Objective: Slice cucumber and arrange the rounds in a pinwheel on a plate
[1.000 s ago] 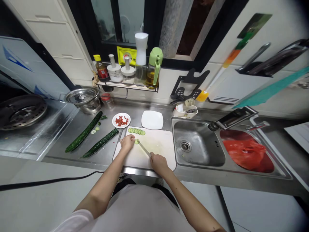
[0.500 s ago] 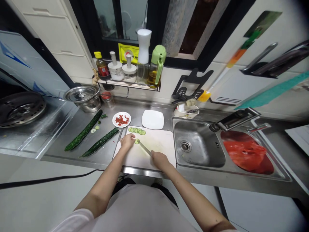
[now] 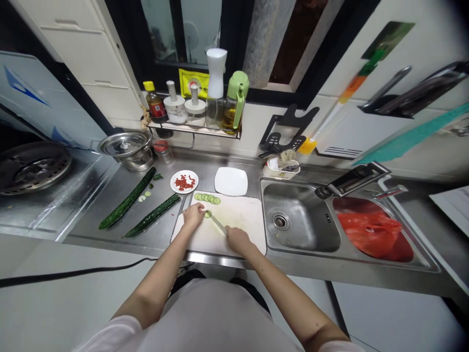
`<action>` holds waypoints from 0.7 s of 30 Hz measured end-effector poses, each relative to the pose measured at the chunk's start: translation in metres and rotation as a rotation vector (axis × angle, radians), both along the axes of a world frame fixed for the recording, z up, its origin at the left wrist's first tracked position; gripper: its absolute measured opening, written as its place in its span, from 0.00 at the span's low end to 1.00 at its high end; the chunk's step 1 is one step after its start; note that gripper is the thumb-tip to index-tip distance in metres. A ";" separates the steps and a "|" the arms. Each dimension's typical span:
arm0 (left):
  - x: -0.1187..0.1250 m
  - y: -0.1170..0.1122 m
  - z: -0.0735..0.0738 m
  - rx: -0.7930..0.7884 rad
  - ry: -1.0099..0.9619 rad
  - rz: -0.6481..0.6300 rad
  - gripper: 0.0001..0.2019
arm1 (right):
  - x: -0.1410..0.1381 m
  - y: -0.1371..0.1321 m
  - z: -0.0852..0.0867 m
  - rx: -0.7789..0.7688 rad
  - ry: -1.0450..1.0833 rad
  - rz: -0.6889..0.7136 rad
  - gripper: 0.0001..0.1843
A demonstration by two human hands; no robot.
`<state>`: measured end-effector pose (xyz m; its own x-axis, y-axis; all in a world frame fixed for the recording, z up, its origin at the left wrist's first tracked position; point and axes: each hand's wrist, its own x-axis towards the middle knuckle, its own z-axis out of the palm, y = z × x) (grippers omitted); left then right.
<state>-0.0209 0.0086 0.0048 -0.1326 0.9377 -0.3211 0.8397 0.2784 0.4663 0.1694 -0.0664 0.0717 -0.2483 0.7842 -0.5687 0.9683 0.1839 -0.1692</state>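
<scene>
Right grip (image 3: 238, 239) wrapped round knife (image 3: 219, 224), left grip (image 3: 193, 215) unclear, pale, green-rimmed cucumber slice (image 3: 207, 214)

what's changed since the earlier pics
The right hand and knife have edged slightly forward and left, toward the left hand. Nothing was visibly taken up or let go. The left hand, cutting board and row of cucumber slices stayed put.

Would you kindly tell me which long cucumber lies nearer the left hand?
The cucumber beside the cutting board; the other cucumber lies farther left, near the steel pot.
</scene>
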 end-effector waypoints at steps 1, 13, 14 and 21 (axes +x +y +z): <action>0.002 -0.004 0.000 0.019 0.026 -0.014 0.12 | 0.000 -0.001 0.000 -0.003 0.002 -0.006 0.18; 0.012 -0.013 0.000 0.039 0.090 -0.013 0.09 | 0.003 -0.010 0.000 -0.012 0.003 -0.035 0.17; 0.012 -0.013 -0.001 0.042 0.086 -0.012 0.09 | 0.001 -0.009 -0.001 -0.008 0.006 -0.037 0.17; 0.012 -0.009 -0.005 0.007 0.074 0.004 0.08 | -0.004 -0.007 -0.005 -0.001 0.018 -0.050 0.17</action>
<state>-0.0088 -0.0001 -0.0003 -0.1597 0.9393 -0.3038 0.8708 0.2790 0.4048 0.1655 -0.0732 0.0665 -0.2194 0.7954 -0.5650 0.9729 0.1353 -0.1873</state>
